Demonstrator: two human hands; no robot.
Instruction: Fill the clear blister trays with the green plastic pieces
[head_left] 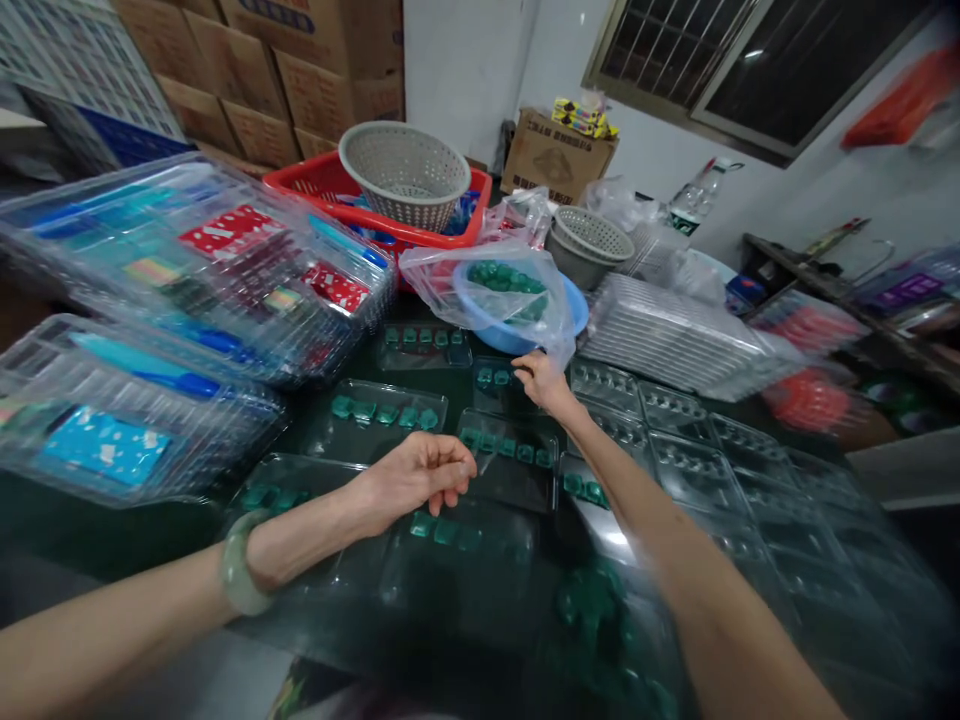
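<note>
My left hand (431, 470), a pale green bangle (246, 563) on its wrist, hovers over the clear plastic trays with its fingers curled together. Whatever it may hold is hidden. Beneath it lies a tray (517, 490) with a row of green translucent pieces (507, 447). Farther off, my right hand (541, 382) pinches thumb and fingers together at a tray with a few green pieces (493, 377); anything between the fingertips is too small to make out. Just behind that hand, a blue bowl (576, 305) holds many green pieces (510, 280) in a clear plastic bag (442, 280).
Stacked clear packages (187, 270) with blue pens crowd the left. A grey colander (405, 170) rests on a red basket (300, 180) behind. On the right stand nested clear trays (675, 335) and rows of single trays (694, 470). A loose green heap (600, 610) lies near the front.
</note>
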